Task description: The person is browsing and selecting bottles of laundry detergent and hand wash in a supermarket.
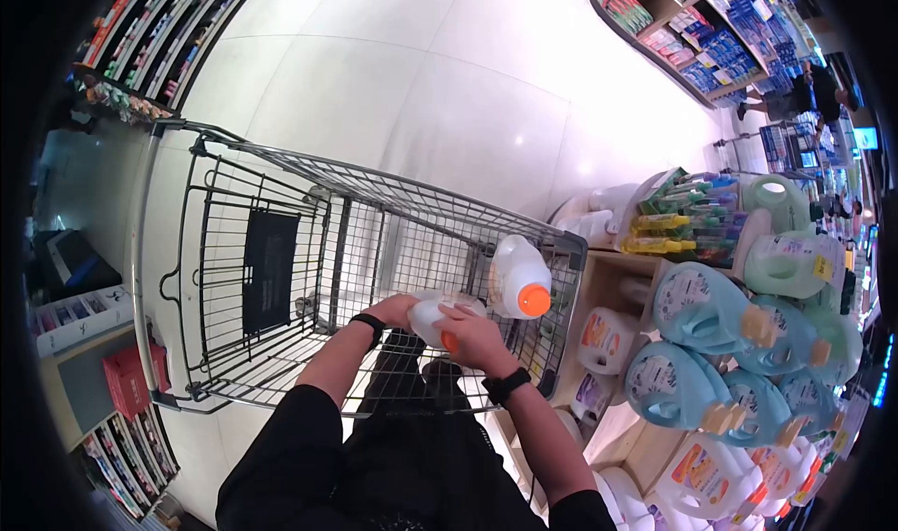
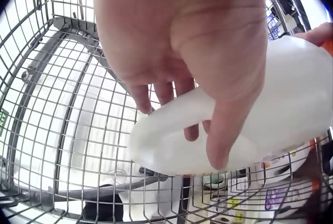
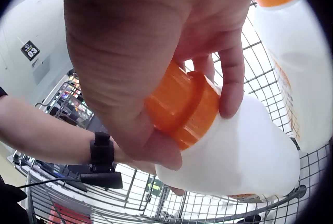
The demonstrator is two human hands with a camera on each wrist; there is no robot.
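The right hand (image 3: 145,42) clamps thumb and fingers round the orange cap (image 3: 182,104) of a white plastic jug (image 2: 291,99). The left hand (image 2: 182,42) pinches its body between thumb and fingers, holding it on its side low inside the wire cart (image 1: 374,180). It is probably full, so heavy, stiff-walled and slick; the cap alone looks a weak hold, and support under the body suits it better. A second jug (image 1: 519,276) leans against the cart's right wall, with a display of blue bottles (image 1: 692,306) beyond.

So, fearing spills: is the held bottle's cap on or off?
On: the orange cap sits on the white bottle, gripped by the right hand.
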